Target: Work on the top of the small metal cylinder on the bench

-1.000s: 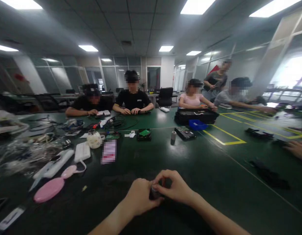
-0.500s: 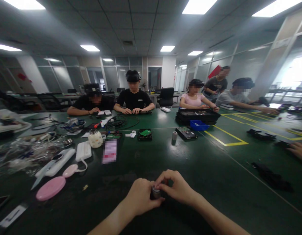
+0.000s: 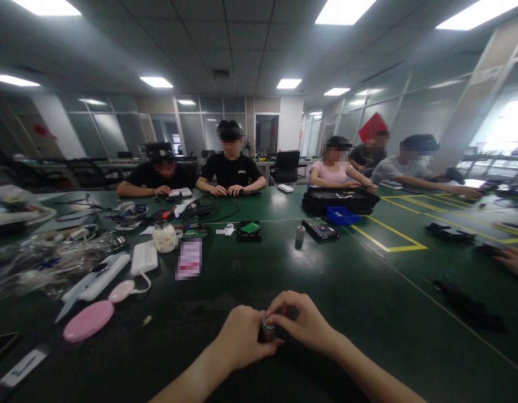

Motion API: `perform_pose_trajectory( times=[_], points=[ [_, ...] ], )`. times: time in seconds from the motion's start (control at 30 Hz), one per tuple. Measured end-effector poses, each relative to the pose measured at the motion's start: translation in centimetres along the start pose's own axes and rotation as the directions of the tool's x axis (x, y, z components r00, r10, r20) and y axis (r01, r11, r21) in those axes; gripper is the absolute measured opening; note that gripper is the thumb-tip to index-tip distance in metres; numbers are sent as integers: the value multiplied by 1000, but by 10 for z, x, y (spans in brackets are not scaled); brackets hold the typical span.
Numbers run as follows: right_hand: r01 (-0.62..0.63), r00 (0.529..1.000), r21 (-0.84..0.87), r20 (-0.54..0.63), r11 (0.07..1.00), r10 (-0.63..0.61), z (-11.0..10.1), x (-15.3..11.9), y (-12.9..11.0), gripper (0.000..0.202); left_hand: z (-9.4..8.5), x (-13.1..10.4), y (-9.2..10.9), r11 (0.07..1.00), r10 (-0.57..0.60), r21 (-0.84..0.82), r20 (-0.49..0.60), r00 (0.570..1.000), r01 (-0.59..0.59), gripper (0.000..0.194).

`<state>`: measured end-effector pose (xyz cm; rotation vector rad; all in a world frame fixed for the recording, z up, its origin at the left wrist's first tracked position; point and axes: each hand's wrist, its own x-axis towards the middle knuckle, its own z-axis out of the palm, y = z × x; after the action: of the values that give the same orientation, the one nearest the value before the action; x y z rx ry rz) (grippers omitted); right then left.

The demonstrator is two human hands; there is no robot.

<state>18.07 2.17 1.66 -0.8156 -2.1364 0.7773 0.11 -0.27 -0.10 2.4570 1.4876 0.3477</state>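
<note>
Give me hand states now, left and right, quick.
Left hand: closed around the small dark cylindrical part.
Right hand: fingertips pinched on the top of the same part.

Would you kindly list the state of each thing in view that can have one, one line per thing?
left hand: closed around the small cylinder
right hand: fingertips pinching the cylinder's top
small cylinder: upright, held between both hands, mostly hidden
small can: standing upright, untouched
blue bin: open on top, contents not visible
pink oval case: lying flat
white jar: upright; lid unclear
</note>
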Motion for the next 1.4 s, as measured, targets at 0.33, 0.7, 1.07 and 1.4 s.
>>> perform_pose_trajectory(
  times=[0.33,0.7,1.07,1.4],
  points=[
    [172,984,-157,-19,973,-177,8,0,1,9,7,1,-3,999,27,30,-20,999,-27,33],
    [130,989,-207,-37,970,-140,13,-2,3,9,1,-1,0,999,10,31,-14,1000,-10,36],
    [-91,980,119,184,989,68,-12,3,-6,9,0,0,1,999,34,29,-17,999,-34,31],
    [96,991,-16,94,995,-94,-4,0,-6,23,-2,0,1,1000,21,-11,3,1000,-21,32]
  ],
)
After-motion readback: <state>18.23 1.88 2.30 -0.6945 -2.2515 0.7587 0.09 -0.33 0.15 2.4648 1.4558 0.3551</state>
